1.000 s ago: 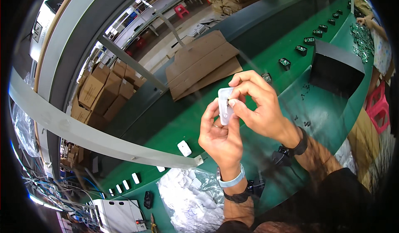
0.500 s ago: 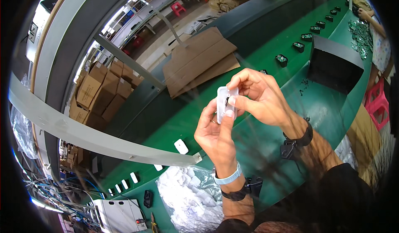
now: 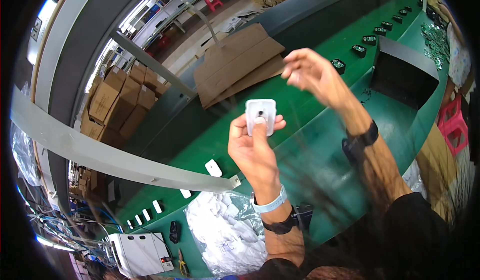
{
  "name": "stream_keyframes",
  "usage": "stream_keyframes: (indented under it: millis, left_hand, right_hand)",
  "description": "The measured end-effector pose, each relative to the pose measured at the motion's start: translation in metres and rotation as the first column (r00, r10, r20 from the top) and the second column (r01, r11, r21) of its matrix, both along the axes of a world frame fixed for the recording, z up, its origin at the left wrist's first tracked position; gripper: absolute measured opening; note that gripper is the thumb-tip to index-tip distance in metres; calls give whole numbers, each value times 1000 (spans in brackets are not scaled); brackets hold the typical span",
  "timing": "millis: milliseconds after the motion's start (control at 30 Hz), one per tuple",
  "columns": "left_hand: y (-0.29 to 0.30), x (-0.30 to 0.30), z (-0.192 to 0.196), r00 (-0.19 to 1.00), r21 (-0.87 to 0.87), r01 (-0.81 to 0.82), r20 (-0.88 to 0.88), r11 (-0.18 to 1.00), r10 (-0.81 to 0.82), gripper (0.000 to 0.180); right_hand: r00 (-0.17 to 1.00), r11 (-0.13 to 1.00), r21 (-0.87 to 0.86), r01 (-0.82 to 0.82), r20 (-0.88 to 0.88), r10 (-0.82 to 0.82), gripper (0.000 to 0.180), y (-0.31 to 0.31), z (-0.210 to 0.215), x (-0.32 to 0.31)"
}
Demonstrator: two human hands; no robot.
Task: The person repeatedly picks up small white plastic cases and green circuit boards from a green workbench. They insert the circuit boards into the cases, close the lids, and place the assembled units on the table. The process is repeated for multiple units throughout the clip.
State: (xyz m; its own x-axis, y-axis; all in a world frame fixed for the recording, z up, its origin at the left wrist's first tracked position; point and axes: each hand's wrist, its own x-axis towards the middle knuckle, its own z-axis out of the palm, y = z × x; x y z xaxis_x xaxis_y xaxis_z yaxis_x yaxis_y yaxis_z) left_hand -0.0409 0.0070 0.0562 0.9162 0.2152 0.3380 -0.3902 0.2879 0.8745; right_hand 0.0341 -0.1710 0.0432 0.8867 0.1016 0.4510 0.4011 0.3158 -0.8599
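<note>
Left hand: it (image 3: 254, 150) pinches a white plastic cover (image 3: 269, 111), thumb flat on the near face, fingers behind and along the edges.
White cover: held up over the green belt (image 3: 292, 102), its hollow face toward the viewer, roughly upright.
Small black part: it (image 3: 260, 113) sits in the middle of the cover, just above the thumb tip.
Right hand: raised above and to the right of the cover, apart from it; this hand (image 3: 316, 78) has its fingers loosely bent and a little spread.
Wrists: a pale blue band (image 3: 270, 203) and a black strap (image 3: 278, 227) on the left, another black strap (image 3: 369, 134) on the right.
Belt, left stretch: a row of white covers (image 3: 213, 168) runs down toward the lower left.
Belt, right stretch: black cases (image 3: 358, 50) with green boards inside run toward the upper right.
Table, near side: on the green table (image 3: 320, 167) lies a clear bag of white pieces (image 3: 227, 232), beside the left forearm.
Table, lower left: pliers (image 3: 183, 265), a small black object (image 3: 174, 232) and a pale machine (image 3: 141, 254).
Table, right: an open black box (image 3: 406, 75), tiny dark bits (image 3: 367, 97) near it, and a heap of green boards (image 3: 435, 45) beyond.
Behind the belt: flattened cardboard (image 3: 237, 60), with brown cartons (image 3: 107, 95) farther left.
Right edge: a pink stool (image 3: 454, 125).
</note>
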Motion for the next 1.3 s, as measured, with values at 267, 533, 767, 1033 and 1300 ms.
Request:
stream_keyframes:
  millis: [267, 533, 767, 1033, 1300]
  left_hand:
    - [4, 7, 0, 992, -155, 103, -53, 983, -112, 17]
    - [16, 17, -13, 969, -179, 228, -54, 957, -241, 27]
    - [11, 24, -26, 904, -423, 381, -17, 822, -427, 42]
    - [-6, 21, -23, 878, -596, 346, -68, 725, -475, 42]
    - [6, 29, -32, 875, -611, 367, -30, 701, -484, 41]
  right_hand:
    - [807, 211, -889, 407, 242, -539, 44, -46, -140, 60]
    - [955, 810, -510, 290, 100, -279, 20, -28, -66, 48]
    - [907, 840, -542, -42, 331, 259, 20, -26, 14, -18]
    - [968, 870, -485, 84, 246, 43, 22, -4, 28, -38]
    - [984, 729, -674, -122, 15, 179, 14, -23, 12, -18]
